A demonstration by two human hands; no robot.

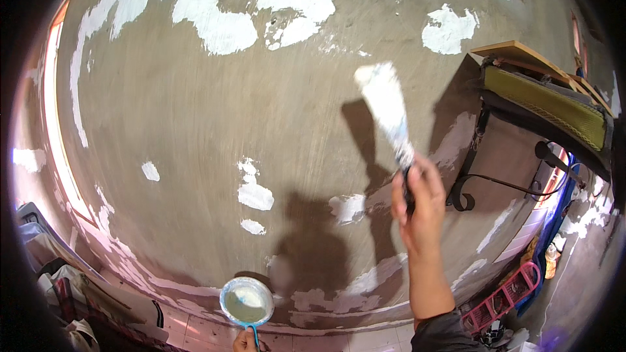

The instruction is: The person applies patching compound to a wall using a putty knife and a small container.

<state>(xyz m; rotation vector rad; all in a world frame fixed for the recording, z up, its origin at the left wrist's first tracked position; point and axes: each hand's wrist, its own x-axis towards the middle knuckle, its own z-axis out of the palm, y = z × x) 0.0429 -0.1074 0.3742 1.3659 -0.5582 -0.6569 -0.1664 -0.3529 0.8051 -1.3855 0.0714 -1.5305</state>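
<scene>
My right hand (424, 205) is raised in front of the wall, its fingers wrapped round the dark handle of a putty knife (386, 101). The wide blade points upward and is coated in white putty. Low in the view, my left hand (245, 340) grips the blue handle of a small round pot (223, 301), and only part of that hand shows. White putty (250, 297) lies inside the pot. Behind both hands stands a grey-brown plastered wall (163, 98) with several white patches, among them one large patch (300, 6) near the top. The blade appears apart from the wall.
To the right, a black metal-framed seat with a yellow-green cushion (544, 101) juts out, with wooden boards (521, 55) on top. A pink rack (502, 296) stands at lower right. Piled cloth (72, 287) lies at lower left, below a bright opening (53, 111).
</scene>
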